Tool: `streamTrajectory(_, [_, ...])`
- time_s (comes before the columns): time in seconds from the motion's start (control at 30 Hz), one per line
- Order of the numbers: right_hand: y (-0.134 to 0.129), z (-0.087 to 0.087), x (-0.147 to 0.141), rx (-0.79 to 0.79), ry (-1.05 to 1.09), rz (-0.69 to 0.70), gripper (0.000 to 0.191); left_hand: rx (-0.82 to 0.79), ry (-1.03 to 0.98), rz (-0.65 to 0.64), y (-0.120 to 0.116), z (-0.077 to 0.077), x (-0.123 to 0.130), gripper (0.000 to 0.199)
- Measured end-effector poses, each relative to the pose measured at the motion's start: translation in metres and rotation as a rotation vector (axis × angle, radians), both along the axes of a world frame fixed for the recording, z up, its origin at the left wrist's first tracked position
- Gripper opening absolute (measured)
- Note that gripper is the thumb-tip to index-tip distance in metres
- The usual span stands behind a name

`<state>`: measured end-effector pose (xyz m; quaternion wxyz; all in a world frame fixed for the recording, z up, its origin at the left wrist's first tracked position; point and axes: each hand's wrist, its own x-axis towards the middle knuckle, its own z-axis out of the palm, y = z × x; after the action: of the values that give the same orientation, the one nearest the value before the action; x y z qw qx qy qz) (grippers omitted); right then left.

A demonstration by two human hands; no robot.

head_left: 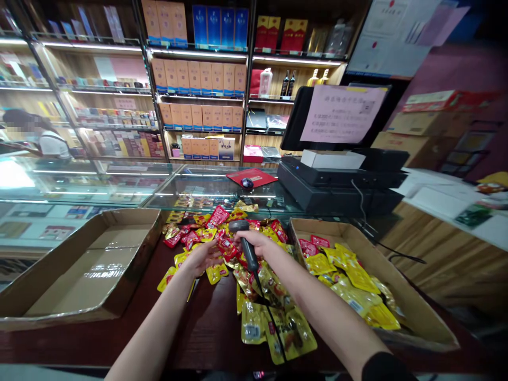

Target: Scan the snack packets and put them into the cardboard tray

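My right hand (pixel 256 241) is wrapped around a black handheld barcode scanner (pixel 249 251), its head turned toward the far left and its cable trailing down toward me. Just left of it, my left hand (pixel 202 257) is open above the pile, fingers apart and close to a red snack packet (pixel 226 246); whether they touch it I cannot tell. Small red and yellow packets lie heaped around both hands. Larger yellow snack packets (pixel 289 334) sit nearer to me, partly beneath the scanner cable.
On the left stands a shallow cardboard tray (pixel 113 301); another cardboard tray (pixel 420 317) on the right holds several packets. Behind are a glass counter (pixel 166 185), a mouse (pixel 247 183) on a red mat, and a register with a monitor (pixel 293 119). A person (pixel 53 140) is at far left.
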<state>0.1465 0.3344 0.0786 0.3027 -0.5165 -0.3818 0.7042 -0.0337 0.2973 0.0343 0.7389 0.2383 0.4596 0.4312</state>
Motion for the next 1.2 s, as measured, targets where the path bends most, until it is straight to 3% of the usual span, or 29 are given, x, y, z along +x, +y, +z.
streamTrajectory(0.13, [-0.021, 0.008, -0.005, -0.001, 0.078, 0.078, 0.010, 0.171, -0.015, -0.037, -0.008, 0.005, 0.006, 0.029])
streamTrajectory(0.23, [-0.038, 0.008, -0.007, 0.062, 0.154, 0.090, 0.013, 0.225, 0.030, -0.021, -0.010, 0.005, 0.011, 0.024])
streamTrajectory(0.33, [-0.049, 0.006, -0.001, 0.135, 0.161, 0.035, 0.014, 0.234, 0.024, -0.024, -0.009, 0.004, 0.013, 0.019])
streamTrajectory(0.47, [-0.057, 0.003, 0.017, 0.272, 0.075, -0.158, 0.019, 0.240, 0.015, -0.075, -0.012, 0.004, 0.013, 0.017])
streamTrajectory(0.57, [-0.061, 0.002, 0.030, 0.292, 0.077, -0.216, 0.026, 0.253, 0.110, -0.133, -0.020, 0.008, 0.018, 0.019])
streamTrajectory(0.73, [-0.064, 0.006, 0.037, 0.288, 0.097, -0.140, 0.027, 0.402, 0.383, -0.107, -0.026, 0.019, 0.028, 0.028])
streamTrajectory(0.87, [-0.066, 0.007, 0.037, 0.258, 0.105, -0.063, 0.023, 0.420, 0.515, -0.084, -0.015, 0.021, 0.028, 0.031])
streamTrajectory(1.03, [-0.068, -0.003, 0.034, 0.240, 0.337, -0.157, 0.025, 0.284, 0.233, -0.008, 0.006, 0.020, 0.026, 0.030])
streamTrajectory(1.2, [-0.070, -0.012, 0.031, 0.235, 0.397, -0.278, 0.029, 0.127, 0.022, -0.071, 0.023, 0.015, 0.030, 0.029])
